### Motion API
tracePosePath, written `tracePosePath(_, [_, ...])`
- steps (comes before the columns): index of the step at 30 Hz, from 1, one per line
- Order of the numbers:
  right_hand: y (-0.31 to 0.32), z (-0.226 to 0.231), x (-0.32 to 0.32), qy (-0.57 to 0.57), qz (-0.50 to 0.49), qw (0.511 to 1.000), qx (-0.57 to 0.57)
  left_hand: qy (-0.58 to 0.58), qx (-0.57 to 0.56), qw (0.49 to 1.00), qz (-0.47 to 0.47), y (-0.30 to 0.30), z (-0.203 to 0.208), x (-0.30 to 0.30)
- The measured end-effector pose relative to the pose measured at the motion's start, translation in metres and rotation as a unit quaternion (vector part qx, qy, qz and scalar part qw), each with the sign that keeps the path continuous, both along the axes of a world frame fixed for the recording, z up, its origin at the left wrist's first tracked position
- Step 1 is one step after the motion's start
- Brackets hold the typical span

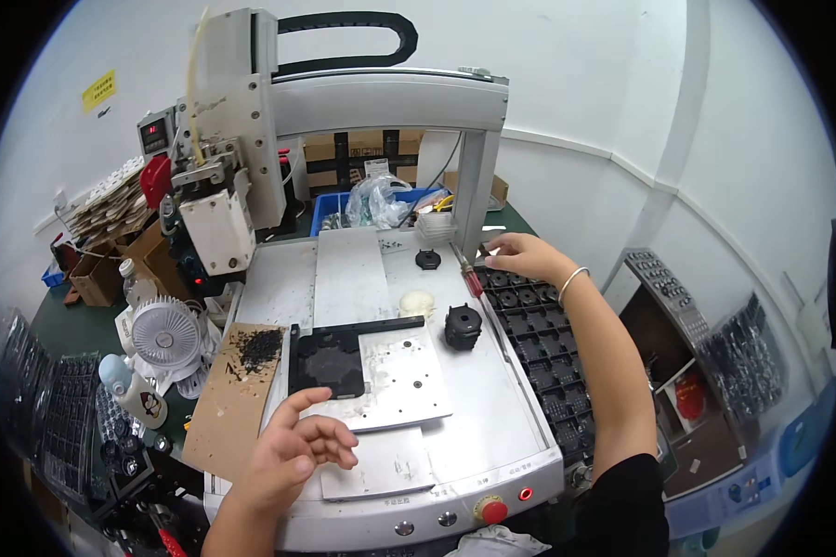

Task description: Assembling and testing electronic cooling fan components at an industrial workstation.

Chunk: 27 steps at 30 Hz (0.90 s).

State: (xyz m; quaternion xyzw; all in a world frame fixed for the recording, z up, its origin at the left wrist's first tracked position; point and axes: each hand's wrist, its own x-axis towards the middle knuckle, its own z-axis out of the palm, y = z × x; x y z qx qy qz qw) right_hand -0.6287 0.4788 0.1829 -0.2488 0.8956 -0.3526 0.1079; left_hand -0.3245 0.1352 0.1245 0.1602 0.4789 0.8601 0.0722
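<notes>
While the right hand [522, 257] reaches over the far end of the black compartment tray [553, 373] at right, grip narrow, can't tell if holding anything, the left hand [305, 444] hangs near the black square plate [328, 362], grip loosely wide. Tray gridded, round parts in far cells. Red-handled tool [473, 283], metal post [475, 186] close by. Smooth metal machine bed [492, 395].

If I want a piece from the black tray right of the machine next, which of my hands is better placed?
Probably your right hand: it is at the far end of the black tray. Your left hand is open, near the black square fixture, and would have to cross the pale machine bed.
</notes>
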Motion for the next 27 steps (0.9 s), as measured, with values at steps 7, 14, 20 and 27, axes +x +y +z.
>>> tracePosePath(7, [0.032,-0.150,-0.094,0.148,-0.111,0.947,0.263,-0.042,-0.104,0.992,0.055,-0.001,0.000,0.005])
tracePosePath(14, [0.022,-0.176,-0.124,0.062,-0.055,0.932,0.353,-0.025,-0.127,0.990,0.053,-0.006,-0.008,0.001])
tracePosePath(20, [0.031,-0.147,-0.114,0.159,-0.071,0.933,0.314,-0.034,-0.169,0.985,0.016,-0.001,0.003,-0.004])
tracePosePath(27, [0.030,-0.152,-0.071,0.026,0.032,0.923,0.381,-0.011,-0.160,0.987,-0.010,0.003,0.004,0.001])
